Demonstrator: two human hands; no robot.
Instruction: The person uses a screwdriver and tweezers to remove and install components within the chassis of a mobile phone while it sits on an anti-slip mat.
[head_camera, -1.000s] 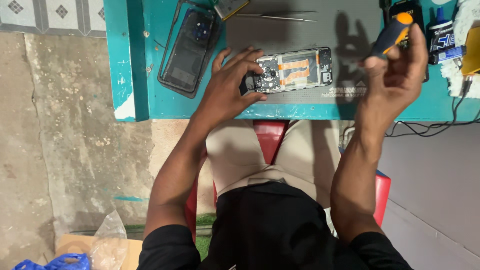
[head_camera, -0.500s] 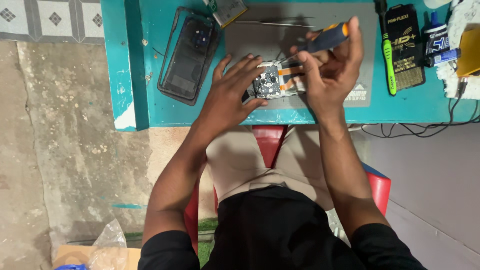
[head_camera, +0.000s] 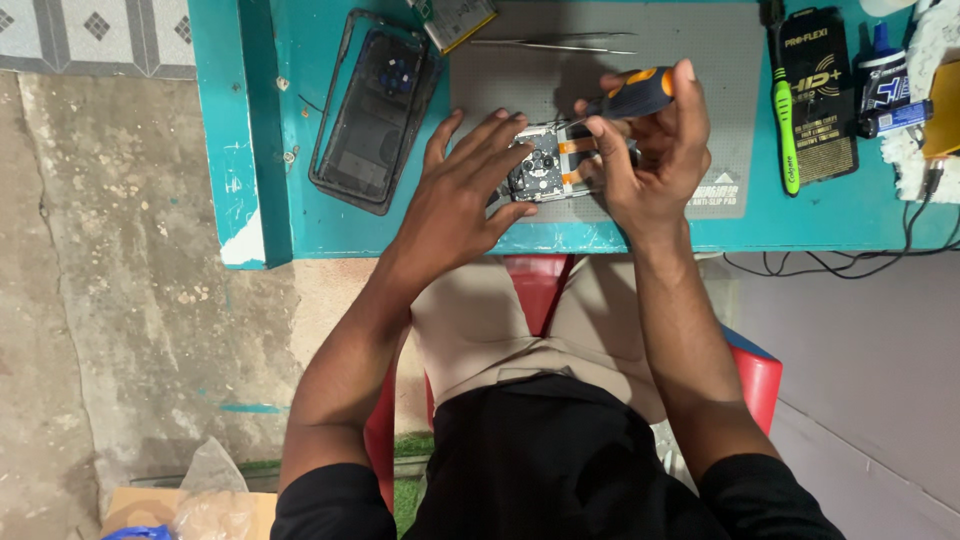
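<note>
1 phone (head_camera: 545, 170), 1 screwdriver (head_camera: 630, 98), 1 toothbrush (head_camera: 786, 135).

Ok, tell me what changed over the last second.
The right hand brought the screwdriver from the table's right side in over the opened phone, tip down at it. The left hand stayed on the phone; the back cover and tweezers stayed put.

shirt: black, short sleeves | trousers: beige | forearms bare, hands (head_camera: 470, 190) ungloved

Head cam, top-down, close over bench (head_camera: 330, 235)
</note>
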